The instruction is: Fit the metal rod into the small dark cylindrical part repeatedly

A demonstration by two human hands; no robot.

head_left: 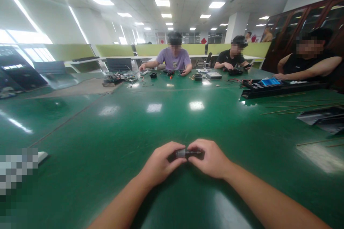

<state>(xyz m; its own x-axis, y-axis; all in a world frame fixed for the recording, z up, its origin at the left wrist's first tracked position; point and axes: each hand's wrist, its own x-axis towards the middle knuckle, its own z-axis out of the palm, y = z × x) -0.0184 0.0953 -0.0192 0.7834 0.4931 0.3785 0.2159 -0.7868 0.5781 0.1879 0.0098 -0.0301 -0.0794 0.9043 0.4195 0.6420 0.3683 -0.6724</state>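
Note:
My left hand [160, 162] and my right hand [211, 158] meet low over the green table [113, 143], near its front edge. Between their fingertips they hold a small dark cylindrical part [187, 153], lying sideways. Both hands pinch it, one at each end. The fingers hide most of the part, so its details cannot be made out.
Three people sit at the far and right sides, working on small parts. A long black tray [282, 88] lies at the right, with thin rods [292, 109] and a dark bag [324, 117] nearby. Small tools and boxes [199, 76] clutter the far edge. A white object [42, 156] sits at left.

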